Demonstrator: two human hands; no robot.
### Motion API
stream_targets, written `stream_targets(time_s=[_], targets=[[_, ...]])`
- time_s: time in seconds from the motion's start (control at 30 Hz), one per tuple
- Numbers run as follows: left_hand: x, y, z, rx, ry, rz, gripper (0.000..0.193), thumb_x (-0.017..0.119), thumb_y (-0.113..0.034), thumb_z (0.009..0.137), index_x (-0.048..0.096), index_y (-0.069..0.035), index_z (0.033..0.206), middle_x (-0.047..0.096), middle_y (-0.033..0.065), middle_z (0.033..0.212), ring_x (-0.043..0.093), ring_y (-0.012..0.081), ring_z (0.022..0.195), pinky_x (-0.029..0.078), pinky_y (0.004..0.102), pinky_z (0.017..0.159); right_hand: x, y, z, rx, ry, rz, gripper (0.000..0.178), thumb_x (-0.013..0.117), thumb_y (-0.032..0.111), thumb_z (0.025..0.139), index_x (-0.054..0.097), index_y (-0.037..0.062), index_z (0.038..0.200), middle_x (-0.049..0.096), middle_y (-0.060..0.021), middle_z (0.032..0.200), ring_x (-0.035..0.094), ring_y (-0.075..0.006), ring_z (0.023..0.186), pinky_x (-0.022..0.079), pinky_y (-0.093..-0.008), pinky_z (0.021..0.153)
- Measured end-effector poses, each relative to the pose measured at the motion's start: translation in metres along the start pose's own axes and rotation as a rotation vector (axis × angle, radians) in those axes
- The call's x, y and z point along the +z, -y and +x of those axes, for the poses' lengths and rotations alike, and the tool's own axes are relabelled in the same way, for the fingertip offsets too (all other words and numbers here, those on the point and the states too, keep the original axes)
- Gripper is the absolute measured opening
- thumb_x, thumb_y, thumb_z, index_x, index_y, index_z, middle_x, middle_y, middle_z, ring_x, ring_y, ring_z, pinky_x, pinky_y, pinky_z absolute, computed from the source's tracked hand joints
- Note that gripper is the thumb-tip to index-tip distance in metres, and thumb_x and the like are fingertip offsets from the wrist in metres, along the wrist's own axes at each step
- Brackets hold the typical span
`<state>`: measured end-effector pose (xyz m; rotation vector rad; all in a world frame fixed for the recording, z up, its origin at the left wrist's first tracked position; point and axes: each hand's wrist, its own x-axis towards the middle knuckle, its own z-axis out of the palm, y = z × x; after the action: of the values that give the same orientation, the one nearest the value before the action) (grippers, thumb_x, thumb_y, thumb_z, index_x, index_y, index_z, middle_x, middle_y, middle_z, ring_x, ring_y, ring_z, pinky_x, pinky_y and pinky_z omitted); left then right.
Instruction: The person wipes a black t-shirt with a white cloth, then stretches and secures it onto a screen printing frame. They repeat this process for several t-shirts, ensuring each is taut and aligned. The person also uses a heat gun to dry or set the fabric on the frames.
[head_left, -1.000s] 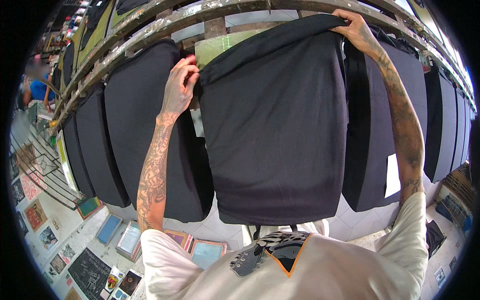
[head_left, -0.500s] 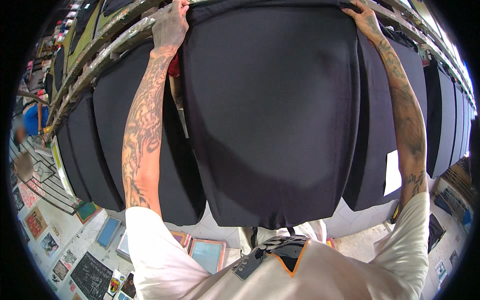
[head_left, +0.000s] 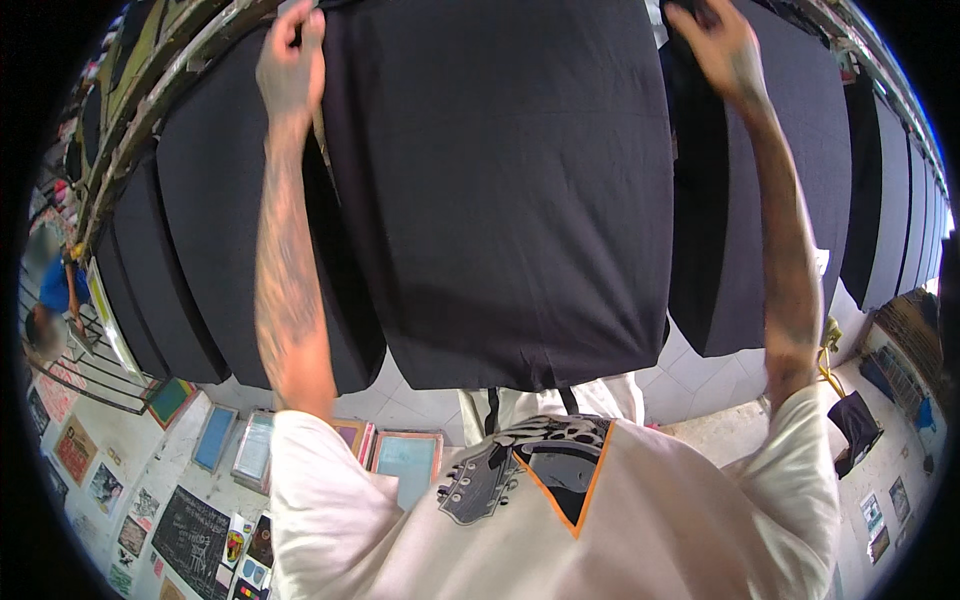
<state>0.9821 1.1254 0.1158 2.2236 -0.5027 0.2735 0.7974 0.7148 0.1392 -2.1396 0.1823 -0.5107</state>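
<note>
I'm watching a faintly creased black garment (head_left: 500,190) lying centrally. The left hand (head_left: 291,75) is half-curling at its far-left edge, the right hand (head_left: 730,60) parting far right; I can't tell either's grip. Near left, a blackboard (head_left: 190,535) is bearing pale handwriting.
</note>
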Motion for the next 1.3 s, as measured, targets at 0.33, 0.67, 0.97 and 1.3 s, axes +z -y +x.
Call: stream_targets(time_s=[0.33,0.67,0.97,1.3], targets=[[-0.097,-0.131,-0.458,-0.980,-0.387,-0.326,0.054,0.058,-0.033,0.101,0.043,-0.003,0.144,0.043,0.0138,0.149,0.040,0.0266,0.139,0.037,0.0445,0.113,-0.079,0.113,-0.388,1.055,0.407,0.122,0.047,0.056,0.045,0.101,0.066,0.0014,0.086,0.065,-0.0044,0.068,0.062,-0.0117,0.058,0.046,-0.0240,0.052],[-0.090,-0.088,-0.478,-1.299,-0.300,-1.069,0.072,0.059,-0.057,0.095,0.046,-0.004,0.142,0.054,0.0115,0.139,0.055,0.0316,0.124,0.044,0.0493,0.104,-0.012,0.057,-0.435,1.182,-0.449,1.192,0.043,0.057,0.045,0.099,0.065,0.0062,0.117,0.071,-0.0083,0.112,0.069,-0.0177,0.097,0.055,-0.0381,0.084],[-0.094,-0.061,-0.475,-1.229,-0.434,-0.905,0.077,0.067,-0.058,0.089,0.047,-0.008,0.143,0.050,0.0116,0.142,0.053,0.0288,0.124,0.045,0.0500,0.099,-0.009,0.066,-0.474,1.122,-0.396,0.785,0.052,0.062,0.044,0.096,0.061,-0.0009,0.121,0.069,-0.0137,0.111,0.066,-0.0268,0.103,0.053,-0.0471,0.087],[-0.096,-0.058,-0.473,-1.033,-0.482,-0.992,0.063,0.070,-0.057,0.087,0.057,-0.009,0.124,0.060,0.0040,0.107,0.058,0.0195,0.094,0.055,0.0357,0.074,-0.007,0.043,-0.472,1.145,-0.331,0.913,0.057,0.062,0.044,0.096,0.057,-0.0025,0.128,0.065,-0.0192,0.116,0.065,-0.0310,0.099,0.055,-0.0458,0.085]])
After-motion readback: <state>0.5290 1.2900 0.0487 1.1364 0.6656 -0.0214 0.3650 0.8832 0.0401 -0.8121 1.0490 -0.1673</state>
